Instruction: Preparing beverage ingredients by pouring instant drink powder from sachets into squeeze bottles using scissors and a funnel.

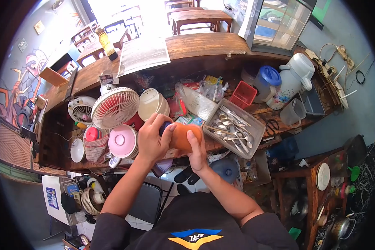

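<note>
Between my two hands is an orange jar [185,135] with a dark blue lid [164,127], tilted on its side above the counter's near edge. My left hand [154,136] wraps around the lid end. My right hand [197,151] grips the jar's body, the thumb lying along it. Just right of the jar, a clear plastic tub [257,132] holds several spoons and forks [234,126]. Left of my left hand stands a stack of bowls topped by a pink one [122,140]. My fingers hide part of the lid.
A white fan [116,107] and cream bowls [151,101] stand at left. Plastic bags [197,97], a red basket [243,93], a blue-lidded pitcher [267,79], a floral thermos [292,81], a clear jug [292,113] and scissors [272,125] occupy the right. A chair [143,200] stands below.
</note>
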{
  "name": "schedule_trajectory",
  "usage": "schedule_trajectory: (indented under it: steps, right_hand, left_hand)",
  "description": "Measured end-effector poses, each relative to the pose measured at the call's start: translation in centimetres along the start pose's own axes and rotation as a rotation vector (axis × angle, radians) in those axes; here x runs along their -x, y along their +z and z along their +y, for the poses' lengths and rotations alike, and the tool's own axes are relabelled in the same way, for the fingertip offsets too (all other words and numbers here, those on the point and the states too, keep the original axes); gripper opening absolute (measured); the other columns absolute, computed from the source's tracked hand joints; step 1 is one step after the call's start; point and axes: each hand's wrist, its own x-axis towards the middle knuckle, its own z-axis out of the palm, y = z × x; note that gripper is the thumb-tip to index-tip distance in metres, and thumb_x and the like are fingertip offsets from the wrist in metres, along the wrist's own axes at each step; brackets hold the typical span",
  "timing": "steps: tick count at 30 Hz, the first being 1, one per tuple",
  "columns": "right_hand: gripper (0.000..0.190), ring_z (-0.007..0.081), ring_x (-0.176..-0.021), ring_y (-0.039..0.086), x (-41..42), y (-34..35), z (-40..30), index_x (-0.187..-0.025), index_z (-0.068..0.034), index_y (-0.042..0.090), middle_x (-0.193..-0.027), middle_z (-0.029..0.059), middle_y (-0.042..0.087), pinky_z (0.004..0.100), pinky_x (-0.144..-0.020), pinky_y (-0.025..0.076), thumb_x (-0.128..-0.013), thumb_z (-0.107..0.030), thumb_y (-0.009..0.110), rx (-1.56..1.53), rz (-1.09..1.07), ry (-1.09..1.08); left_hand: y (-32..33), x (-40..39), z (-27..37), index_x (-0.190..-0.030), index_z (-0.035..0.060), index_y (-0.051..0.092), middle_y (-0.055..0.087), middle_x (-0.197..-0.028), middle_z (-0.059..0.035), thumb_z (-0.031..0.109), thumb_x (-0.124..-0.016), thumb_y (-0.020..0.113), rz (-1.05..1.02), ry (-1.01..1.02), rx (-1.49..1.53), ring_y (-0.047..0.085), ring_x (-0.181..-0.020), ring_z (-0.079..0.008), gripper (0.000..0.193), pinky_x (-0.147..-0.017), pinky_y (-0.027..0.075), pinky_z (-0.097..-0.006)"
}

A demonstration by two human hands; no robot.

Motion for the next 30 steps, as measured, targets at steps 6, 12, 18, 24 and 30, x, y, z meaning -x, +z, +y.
schedule_trajectory:
  steps: [6, 12, 18, 24, 30]
  right_hand:
    - [0.07, 0.0191, -0.052, 0.063, -1.0, -1.9, 0.3, -0.11, -0.009, 0.064, -0.078, 0.0098, 0.066, 0.0299, -0.046, 0.051, -0.098, -0.07, 0.033, -0.41, -0.324, 0.68]
    - [0.058, 0.024, -0.087, 0.068, -0.4, 1.0, -0.4, -0.121, -0.006, 0.059, -0.097, 0.0118, 0.067, 0.0364, -0.08, 0.056, -0.096, -0.058, 0.053, -0.158, -0.126, 0.294]
    - [0.055, 0.0233, -0.088, 0.068, -1.4, -0.7, 0.0, -0.118, -0.001, 0.058, -0.1, 0.0129, 0.067, 0.037, -0.08, 0.055, -0.085, -0.038, 0.079, 0.491, -0.185, -0.363]
    - [0.051, 0.0207, -0.067, 0.069, -2.7, -2.6, -0.8, -0.121, 0.002, 0.055, -0.092, 0.0118, 0.067, 0.0335, -0.058, 0.058, -0.095, -0.041, 0.066, -0.383, -0.541, 0.613]
    - [0.079, 0.0328, -0.1, 0.068, -1.9, -0.5, -2.4, -0.138, -0.006, 0.045, -0.119, 0.0181, 0.061, 0.043, -0.084, 0.056, -0.077, -0.038, 0.084, 0.591, -0.391, -0.283]
  left_hand:
    - [-1.9, -2.2, 0.2, -0.09, 0.0037, 0.062, 0.059, -0.083, -0.0124, 0.026, -0.087, 0.068, -0.175, 0.373, -0.143, 0.06, -0.074, -0.0323, 0.023, -0.066, 0.049, -0.0407]
    - [-2.4, -2.6, 1.3, -0.085, -0.0002, 0.059, 0.059, -0.079, -0.0164, 0.02, -0.089, 0.068, -0.078, 0.027, -0.043, 0.06, -0.07, -0.0349, 0.023, -0.065, 0.048, -0.0413]
    - [-1.6, -2.5, 0.3, -0.081, -0.0014, 0.057, 0.057, -0.075, -0.0152, 0.019, -0.092, 0.063, -0.093, -0.062, 0.035, 0.055, -0.064, -0.0265, 0.024, -0.061, 0.043, -0.037]
    - [-3.4, -2.8, 1.5, -0.084, -0.0015, 0.058, 0.058, -0.078, -0.0159, 0.018, -0.087, 0.065, -0.211, 0.088, 0.051, 0.059, -0.067, -0.031, 0.021, -0.063, 0.045, -0.038]
    - [-2.4, -2.6, 1.8, -0.084, -0.0002, 0.057, 0.06, -0.082, -0.0169, 0.019, -0.085, 0.068, -0.155, -0.01, -0.146, 0.062, -0.072, -0.0354, 0.022, -0.066, 0.048, -0.0416]
